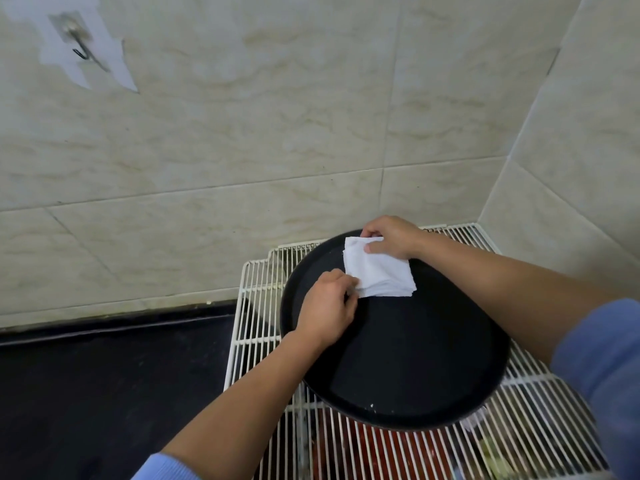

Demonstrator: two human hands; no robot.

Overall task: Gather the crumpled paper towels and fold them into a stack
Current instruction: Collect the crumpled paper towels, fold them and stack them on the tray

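Paper towels point(375, 271): lying as a white folded stack on the far part of the round black tray point(415, 358), close to its back rim.
Surface: the tray is sitting on a white wire rack point(256, 306); red and pale items are showing, blurred, beneath the bars.
Room: beige marbled wall tiles point(242, 133) are meeting in a corner at the right; a metal hook point(81, 51) is hanging upper left; a dark surface point(104, 375) is running along the wall's foot.
Towel look: layers are lying roughly squared, faintly creased, edges fanning slightly at the near side.
Left hand point(327, 308): curling its fingers and pinching the stack's near left corner.
Right hand point(391, 237): pinching the stack's far edge between thumb and fingers.
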